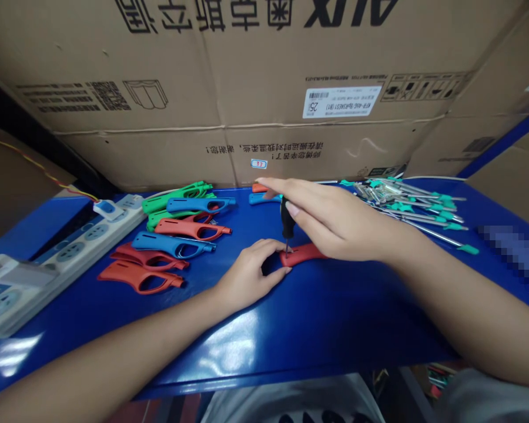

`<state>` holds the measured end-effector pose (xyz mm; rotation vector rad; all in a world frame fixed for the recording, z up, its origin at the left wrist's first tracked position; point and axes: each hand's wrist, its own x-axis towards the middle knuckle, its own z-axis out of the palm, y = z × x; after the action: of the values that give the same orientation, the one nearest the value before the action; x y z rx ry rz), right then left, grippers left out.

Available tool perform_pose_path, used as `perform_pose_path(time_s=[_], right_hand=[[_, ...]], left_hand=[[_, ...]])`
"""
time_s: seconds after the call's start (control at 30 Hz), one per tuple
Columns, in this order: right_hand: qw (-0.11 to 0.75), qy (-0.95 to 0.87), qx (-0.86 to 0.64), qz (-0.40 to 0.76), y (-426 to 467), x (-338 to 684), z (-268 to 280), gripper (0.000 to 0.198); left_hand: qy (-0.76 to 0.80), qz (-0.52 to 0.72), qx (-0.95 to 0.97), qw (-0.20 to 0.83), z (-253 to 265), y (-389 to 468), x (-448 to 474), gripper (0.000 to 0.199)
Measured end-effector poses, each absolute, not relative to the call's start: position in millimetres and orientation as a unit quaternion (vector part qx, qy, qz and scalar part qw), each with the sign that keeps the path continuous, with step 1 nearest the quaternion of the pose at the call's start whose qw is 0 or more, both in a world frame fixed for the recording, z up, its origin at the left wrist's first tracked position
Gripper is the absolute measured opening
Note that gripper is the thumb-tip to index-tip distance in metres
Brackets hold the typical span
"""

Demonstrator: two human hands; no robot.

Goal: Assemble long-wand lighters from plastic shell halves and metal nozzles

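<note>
My right hand (339, 220) is closed around the black handle of a screwdriver (287, 223), which stands upright. Its tip meets the end of a red lighter casing (306, 254) lying flat on the blue table. Thumb and fingers of my left hand (251, 273) pinch that same end of the casing from the left. The casing's other end is partly hidden under my right hand. Behind the hands lie a blue casing (264, 198) and an orange one (259, 188), both partly covered by my right hand.
Left of my hands lies a pile of green, blue and red lighter casings (171, 238). A white power strip (70, 258) with plugs runs along the left. Metal rods with teal ends (418, 202) are heaped at the back right. A cardboard box (229, 88) walls off the back.
</note>
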<state>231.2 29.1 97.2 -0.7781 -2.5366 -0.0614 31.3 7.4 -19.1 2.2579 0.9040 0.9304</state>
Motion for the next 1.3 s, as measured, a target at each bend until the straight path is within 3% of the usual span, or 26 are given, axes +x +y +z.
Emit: perform_pose_path(time_s=[0.1,0.23,0.4,0.57,0.77,0.93,1.13,1.3], right_hand=[[0.264,-0.926,-0.269,0.019,32,232,95,0.04],[0.267,-0.906,-0.325,-0.047,34,234,94,0.049],[0.282,-0.922,-0.258,0.06,35,237,97,0.042],[0.276,-0.917,-0.285,-0.041,37,239,96,0.042],[0.268,-0.939,-0.206,0.066,39,237,93,0.039],[0.272,-0.926,-0.245,-0.089,40,239,90,0.044],[0.263,-0.941,-0.199,0.068,38,238,94,0.04],[0.259,-0.933,-0.246,-0.045,36,236,89,0.044]], left_hand=[[0.335,0.342,0.837,0.266,-19,8,31,0.025],[0.336,0.342,0.837,0.265,-19,8,31,0.025],[0.336,0.344,0.835,0.269,-19,7,31,0.026],[0.336,0.345,0.836,0.262,-19,7,31,0.025],[0.336,0.34,0.837,0.267,-20,8,31,0.025],[0.339,0.344,0.838,0.252,-21,8,30,0.025],[0.337,0.342,0.838,0.26,-22,8,30,0.024],[0.34,0.342,0.842,0.24,-24,8,30,0.031]])
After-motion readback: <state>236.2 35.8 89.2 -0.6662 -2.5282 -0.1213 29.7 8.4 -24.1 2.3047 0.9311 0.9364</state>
